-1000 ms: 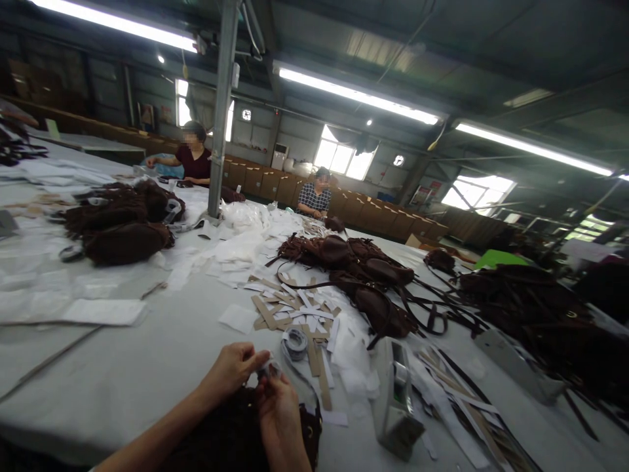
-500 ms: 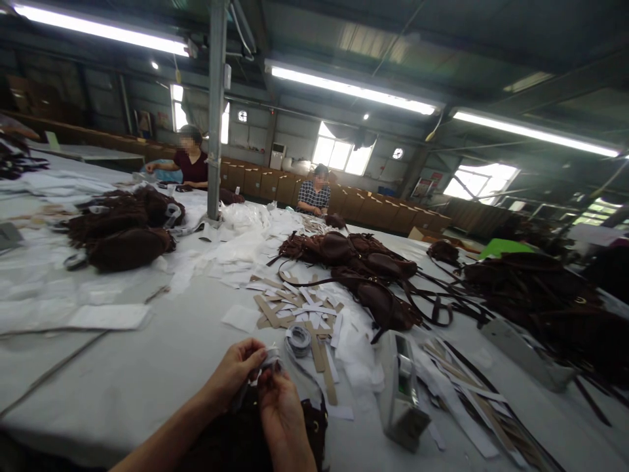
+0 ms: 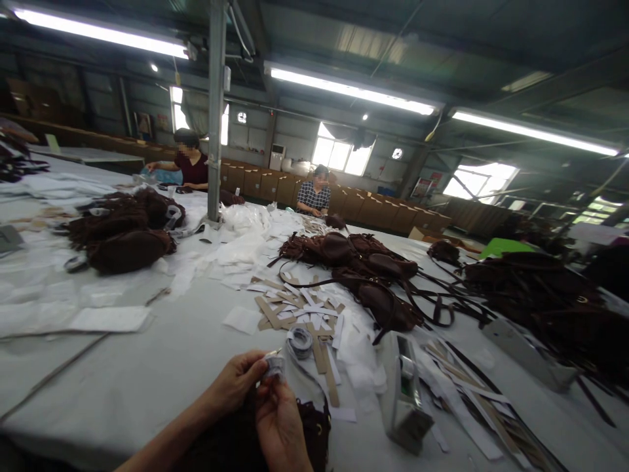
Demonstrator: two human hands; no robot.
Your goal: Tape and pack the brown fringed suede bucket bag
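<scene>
My left hand (image 3: pixel 240 381) and my right hand (image 3: pixel 279 419) meet at the table's near edge. Fingertips of both are closed on a pale grey wrapped strip (image 3: pixel 276 368); its exact kind is hard to make out. Under them lies a dark brown bag (image 3: pixel 314 426) with a fringed edge and a small metal ring, largely hidden by my forearms. Just beyond my fingers a grey coiled strap (image 3: pixel 299 342) rests on the table, its tail running down towards the bag.
Cardboard and paper strips (image 3: pixel 319 354) lie loose beyond the coil. A tape dispenser (image 3: pixel 403 393) stands to the right. Brown bags are heaped at centre (image 3: pixel 373 292), left (image 3: pixel 130 249) and right (image 3: pixel 540 288). A metal post (image 3: pixel 215 118) rises from the table. Two people work across it.
Both hands have shifted slightly, still together on the pale grey strip, and more of it shows above the fingers. The things on the table look unchanged.
</scene>
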